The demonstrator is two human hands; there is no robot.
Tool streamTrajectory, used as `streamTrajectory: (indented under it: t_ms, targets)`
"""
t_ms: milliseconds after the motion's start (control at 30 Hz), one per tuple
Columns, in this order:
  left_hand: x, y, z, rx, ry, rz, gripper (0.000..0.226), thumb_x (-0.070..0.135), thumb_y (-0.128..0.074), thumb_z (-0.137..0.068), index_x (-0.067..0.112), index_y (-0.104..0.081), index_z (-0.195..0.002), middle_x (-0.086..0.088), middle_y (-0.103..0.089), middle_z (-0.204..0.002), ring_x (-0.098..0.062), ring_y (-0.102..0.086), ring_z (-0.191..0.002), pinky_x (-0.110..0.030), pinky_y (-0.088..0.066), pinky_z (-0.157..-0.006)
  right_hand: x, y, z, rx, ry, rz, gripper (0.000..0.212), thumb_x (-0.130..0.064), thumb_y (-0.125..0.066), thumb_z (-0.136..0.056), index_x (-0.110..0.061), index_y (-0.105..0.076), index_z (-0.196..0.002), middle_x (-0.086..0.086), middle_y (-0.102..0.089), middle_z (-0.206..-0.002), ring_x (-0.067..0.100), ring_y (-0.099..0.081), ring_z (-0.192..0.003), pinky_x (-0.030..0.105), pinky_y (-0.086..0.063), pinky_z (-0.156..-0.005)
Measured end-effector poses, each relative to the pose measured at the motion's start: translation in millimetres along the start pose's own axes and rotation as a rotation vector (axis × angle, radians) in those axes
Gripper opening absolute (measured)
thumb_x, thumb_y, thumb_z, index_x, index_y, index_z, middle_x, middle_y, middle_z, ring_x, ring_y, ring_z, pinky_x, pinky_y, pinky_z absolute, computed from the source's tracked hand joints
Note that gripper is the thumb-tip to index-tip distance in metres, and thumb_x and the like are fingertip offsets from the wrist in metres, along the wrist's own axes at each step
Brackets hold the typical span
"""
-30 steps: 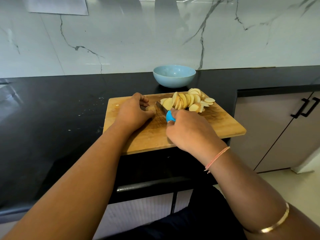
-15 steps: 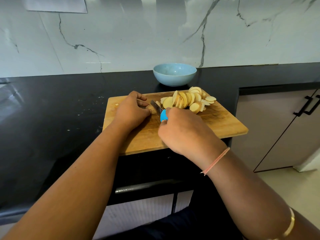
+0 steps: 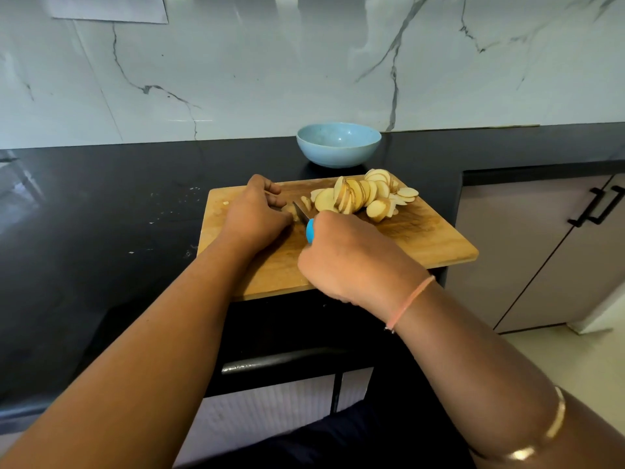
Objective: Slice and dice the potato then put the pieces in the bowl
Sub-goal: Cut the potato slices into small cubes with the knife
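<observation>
- Cutting board (image 3: 422, 238): wooden, lying on the black countertop (image 3: 101, 204) near its front edge.
- Left hand (image 3: 255, 214): set on the left-centre of the board, with the fingers curled over the potato end (image 3: 291, 208) and pinning it to the wood.
- Potato end: a small, brown-skinned piece, largely hidden under the fingers and lying just left of the blade.
- Right hand (image 3: 351, 258): clamped round the blue handle of the knife (image 3: 309, 230). The blade points away and slightly left, against the potato end. Whether its edge reaches the board cannot be told.
- Potato slices (image 3: 358, 194): pale rounds with skin at the rim, heaped on the far right part of the board just right of the blade. Several lean on edge in a fanned row, and others lie flat at the right of the heap.
- Bowl (image 3: 338, 145): light blue, upright on the countertop just beyond the far edge of the board, apart from the slices.
- Surroundings: a white veined marble wall (image 3: 304, 62) stands behind the counter, and a cabinet door (image 3: 541, 248) with a black handle (image 3: 598, 206) is at right. The right wrist carries a pink thread (image 3: 409, 299) and the right forearm a gold bangle (image 3: 554, 424).
</observation>
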State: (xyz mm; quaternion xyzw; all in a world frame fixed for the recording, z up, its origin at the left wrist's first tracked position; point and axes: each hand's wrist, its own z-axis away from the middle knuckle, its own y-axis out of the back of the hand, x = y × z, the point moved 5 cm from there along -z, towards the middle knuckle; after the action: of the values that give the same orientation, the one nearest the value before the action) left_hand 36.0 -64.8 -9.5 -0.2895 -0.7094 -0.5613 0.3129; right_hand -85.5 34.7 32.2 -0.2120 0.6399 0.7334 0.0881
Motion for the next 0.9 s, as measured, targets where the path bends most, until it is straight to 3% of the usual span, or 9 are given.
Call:
streamTrajectory:
  t_ms: [100,233,467,600,700,800,900]
  targets:
    - [1.9,1.0,1.2,-0.001,0.005,-0.005,0.034,0.017,-0.07,-0.085,0.021,-0.044,-0.106,0.003,-0.062,-0.1,-0.005,-0.054,-0.075,-0.012,-0.036,-0.053,5.5,2.1,16.2,-0.018,0.009,0.011,0.027,-0.016,-0.045,-0.093,-0.016,-0.05,-0.119,-0.004,-0.043,-0.077,0.015,-0.052,-0.078,0.026,-0.04,-0.062]
    - [2.7,2.1,2.6,-0.006,-0.005,-0.007,0.034,0.018,-0.07,-0.085,0.021,-0.045,-0.107,0.003,-0.063,-0.101,-0.005,-0.055,-0.078,-0.014,-0.038,-0.055,11.7,8.4,30.2,-0.005,0.02,0.032,0.031,-0.021,-0.044,-0.094,-0.018,-0.05,-0.125,-0.008,-0.044,-0.079,0.013,-0.052,-0.081,0.028,-0.045,-0.072]
    - [1.7,3.4,4.3,0.006,0.011,-0.024,0.034,0.019,-0.07,-0.085,0.021,-0.045,-0.108,0.004,-0.06,-0.098,-0.006,-0.055,-0.075,-0.013,-0.038,-0.054,10.9,12.1,23.5,0.127,0.036,-0.038,0.041,-0.027,-0.041,-0.097,-0.021,-0.044,-0.137,-0.006,-0.049,-0.084,0.011,-0.053,-0.079,0.028,-0.048,-0.07]
    - [2.5,3.6,5.7,0.011,0.009,-0.022,0.032,0.015,-0.068,-0.086,0.02,-0.045,-0.108,0.005,-0.059,-0.093,-0.005,-0.053,-0.072,-0.011,-0.036,-0.053,7.4,1.1,5.8,0.141,0.027,-0.019,0.043,-0.029,-0.04,-0.098,-0.021,-0.041,-0.14,0.001,-0.056,-0.101,0.018,-0.054,-0.089,0.029,-0.044,-0.071]
    - [3.1,2.8,5.3,0.007,0.009,-0.02,0.029,0.014,-0.066,-0.087,0.019,-0.045,-0.107,0.007,-0.056,-0.084,-0.006,-0.052,-0.07,-0.011,-0.037,-0.053,5.2,-6.4,-2.1,0.092,0.017,0.0,0.043,-0.028,-0.041,-0.097,-0.02,-0.041,-0.139,-0.003,-0.052,-0.087,0.017,-0.053,-0.086,0.028,-0.043,-0.07]
    - [4.1,1.9,5.3,0.0,0.02,-0.012,0.028,0.016,-0.066,-0.088,0.021,-0.043,-0.104,0.007,-0.056,-0.083,-0.006,-0.051,-0.068,-0.011,-0.036,-0.051,0.0,-7.2,-3.9,0.055,0.002,0.033,0.035,-0.027,-0.043,-0.097,-0.019,-0.048,-0.13,-0.005,-0.04,-0.074,0.016,-0.05,-0.083,0.029,-0.043,-0.07]
    - [5.7,2.4,6.1,-0.002,0.019,0.001,0.026,0.013,-0.063,-0.089,0.021,-0.043,-0.103,0.006,-0.057,-0.084,-0.005,-0.049,-0.067,-0.013,-0.034,-0.05,-10.6,-1.1,-7.6,0.069,0.015,0.078,0.005,-0.023,-0.046,-0.094,-0.019,-0.048,-0.094,-0.003,-0.04,-0.073,0.015,-0.048,-0.074,0.027,-0.04,-0.062]
